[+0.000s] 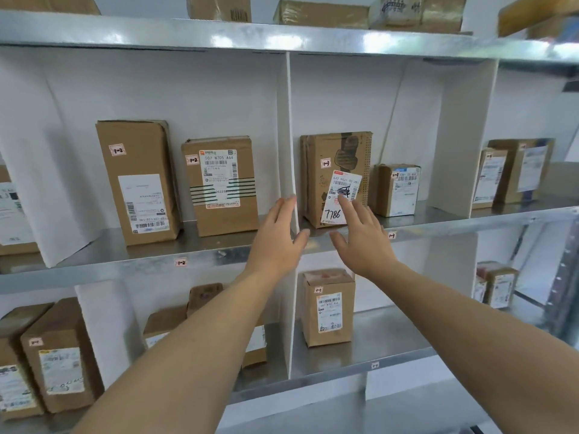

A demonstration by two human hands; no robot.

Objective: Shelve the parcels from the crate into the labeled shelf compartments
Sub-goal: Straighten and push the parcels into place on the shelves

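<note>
A tall brown parcel (326, 158) tagged 1-3, with "7786" written on its white label, stands upright at the left of the 1-3 compartment. My right hand (363, 239) is open in front of it, fingertips at the label's lower edge; whether they touch is unclear. My left hand (279, 236) is open too, fingers straight, in front of the white divider (286, 130) between compartments 1-2 and 1-3. Neither hand holds anything. The crate is not in view.
Two parcels (138, 180) (221, 183) tagged 1-2 stand left of the divider. A small box (394, 189) sits right of the tall parcel. The metal shelf edge (125, 270) carries compartment tags. More parcels fill the shelf below (329, 308) and the top shelf.
</note>
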